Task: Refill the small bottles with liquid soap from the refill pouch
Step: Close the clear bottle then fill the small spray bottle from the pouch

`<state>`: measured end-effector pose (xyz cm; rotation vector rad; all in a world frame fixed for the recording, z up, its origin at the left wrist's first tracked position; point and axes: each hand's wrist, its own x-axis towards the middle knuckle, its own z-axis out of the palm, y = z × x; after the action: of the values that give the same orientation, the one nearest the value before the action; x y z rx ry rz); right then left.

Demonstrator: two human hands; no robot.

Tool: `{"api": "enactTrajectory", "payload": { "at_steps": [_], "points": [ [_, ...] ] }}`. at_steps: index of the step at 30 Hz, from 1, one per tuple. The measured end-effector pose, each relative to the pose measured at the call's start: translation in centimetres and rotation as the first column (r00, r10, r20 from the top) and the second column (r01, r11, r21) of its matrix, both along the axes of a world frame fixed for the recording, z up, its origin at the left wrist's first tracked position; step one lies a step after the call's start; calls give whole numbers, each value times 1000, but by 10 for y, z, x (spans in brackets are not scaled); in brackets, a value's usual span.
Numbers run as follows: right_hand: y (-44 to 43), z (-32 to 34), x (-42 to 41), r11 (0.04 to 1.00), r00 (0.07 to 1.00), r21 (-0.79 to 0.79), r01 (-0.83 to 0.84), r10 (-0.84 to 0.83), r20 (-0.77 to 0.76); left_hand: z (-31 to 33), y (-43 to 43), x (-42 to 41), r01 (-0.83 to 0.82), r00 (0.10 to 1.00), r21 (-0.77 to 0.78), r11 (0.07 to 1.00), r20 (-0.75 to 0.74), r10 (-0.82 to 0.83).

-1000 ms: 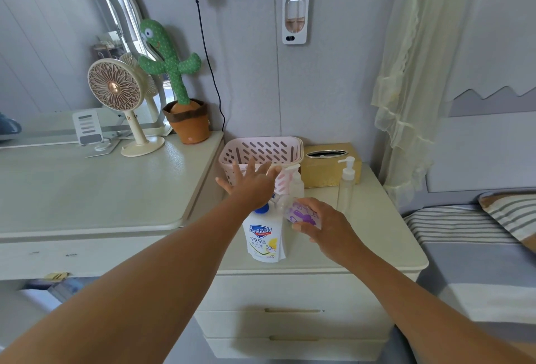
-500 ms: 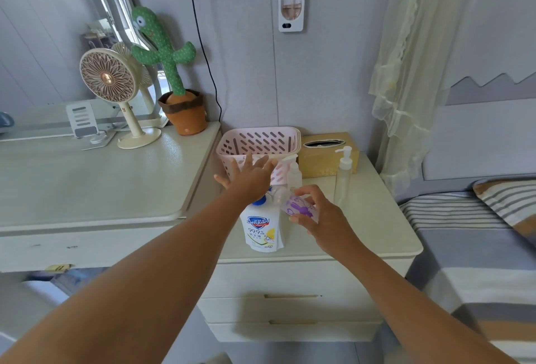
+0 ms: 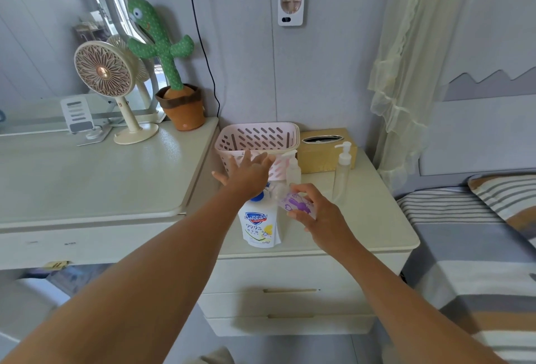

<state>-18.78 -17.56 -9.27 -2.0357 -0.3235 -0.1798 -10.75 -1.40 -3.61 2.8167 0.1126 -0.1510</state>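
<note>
A white Safeguard refill pouch (image 3: 259,226) stands upright on the cream bedside cabinet (image 3: 374,215); its top is hidden by my left hand. My left hand (image 3: 246,175) hovers over the pouch's top with fingers spread and straight, reaching toward the basket. My right hand (image 3: 316,213) grips a small clear bottle with purple print (image 3: 295,202), tilted, just right of the pouch. A small clear pump bottle (image 3: 293,169) stands behind it, and a taller clear pump bottle (image 3: 342,172) stands to the right.
A pink slotted basket (image 3: 258,137) and a gold tissue box (image 3: 322,152) sit at the cabinet's back. The dresser to the left holds a fan (image 3: 107,85) and a cactus toy in a pot (image 3: 174,79). A striped bed (image 3: 475,233) lies to the right.
My right hand has tilted the purple-print bottle slightly toward the pouch. My left hand stays spread above the pouch. The view has shifted a little downward.
</note>
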Motion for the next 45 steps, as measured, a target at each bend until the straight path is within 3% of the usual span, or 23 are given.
{"api": "enactTrajectory", "payload": {
  "at_steps": [6,16,21,26,30,45],
  "points": [
    [-4,13,2,1000,1000,-8,-1,1,-7,15,-3,1,49,998,34,998,30,-50],
    [-4,6,1,998,1000,-63,5,-6,-20,-5,-2,5,-36,999,-51,998,-4,36],
    [-6,14,0,999,1000,-35,-4,4,-22,4,-1,11,32,999,-1,999,-9,-32],
    [-7,13,2,999,1000,-38,-3,2,-22,5,-4,7,-9,1000,-53,999,1,9],
    [-5,7,1,999,1000,-53,3,-4,-22,0,-5,0,7,1000,16,1000,11,-7],
    [-12,12,3,998,1000,-55,5,-6,-24,2,-11,4,1,1000,19,1000,22,-1]
  ]
}}
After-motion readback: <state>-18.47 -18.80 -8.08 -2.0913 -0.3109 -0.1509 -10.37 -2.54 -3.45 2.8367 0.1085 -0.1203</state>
